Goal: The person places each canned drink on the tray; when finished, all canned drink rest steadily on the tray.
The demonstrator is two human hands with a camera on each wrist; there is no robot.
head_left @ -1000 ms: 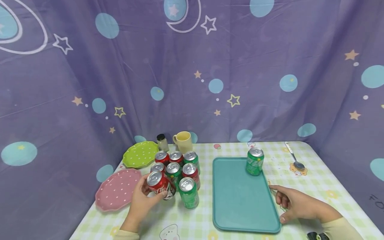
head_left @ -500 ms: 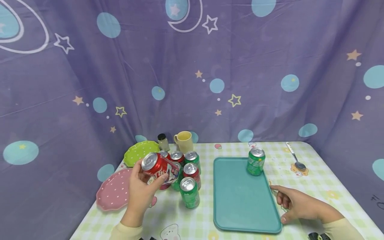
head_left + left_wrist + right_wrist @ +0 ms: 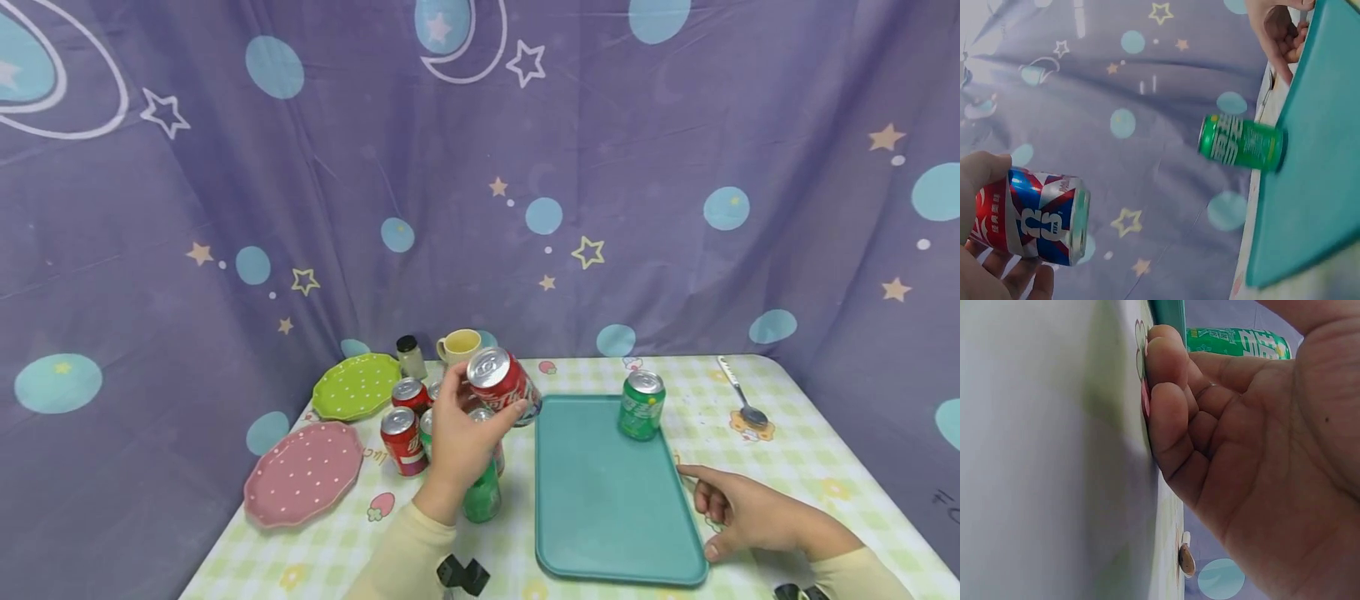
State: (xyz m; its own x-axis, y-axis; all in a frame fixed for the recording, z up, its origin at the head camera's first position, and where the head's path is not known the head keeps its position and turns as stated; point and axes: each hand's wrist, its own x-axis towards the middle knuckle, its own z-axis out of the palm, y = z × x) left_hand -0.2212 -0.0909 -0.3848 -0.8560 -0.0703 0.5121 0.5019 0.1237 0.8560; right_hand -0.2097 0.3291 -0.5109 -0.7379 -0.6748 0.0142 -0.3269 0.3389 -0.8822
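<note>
My left hand [image 3: 461, 442] grips a red cola can [image 3: 504, 385] by its side, raised and tilted near the left edge of the teal tray [image 3: 615, 500]. In the left wrist view the can's [image 3: 1044, 215] blue, white and red print shows. My right hand [image 3: 750, 512] rests at the tray's right edge, index fingertip and thumb touching it, other fingers loosely curled over the tablecloth. A green soda can [image 3: 641, 405] stands upright at the tray's far right corner. Left of the tray, red cans [image 3: 402, 442] and green cans [image 3: 482, 497] stand grouped, partly hidden behind my left hand.
A pink dotted plate [image 3: 303, 475] and a green dotted plate [image 3: 357, 387] lie at the left. Behind the cans stand a black-lidded jar [image 3: 411, 358] and a yellow mug [image 3: 459, 346]. A spoon [image 3: 742, 396] lies at the far right. A purple curtain [image 3: 480, 167] hangs behind the table.
My left hand has lifted the red cola can from the group's near left side and carried it right, over the other cans, toward the tray. The right hand and tray stay put.
</note>
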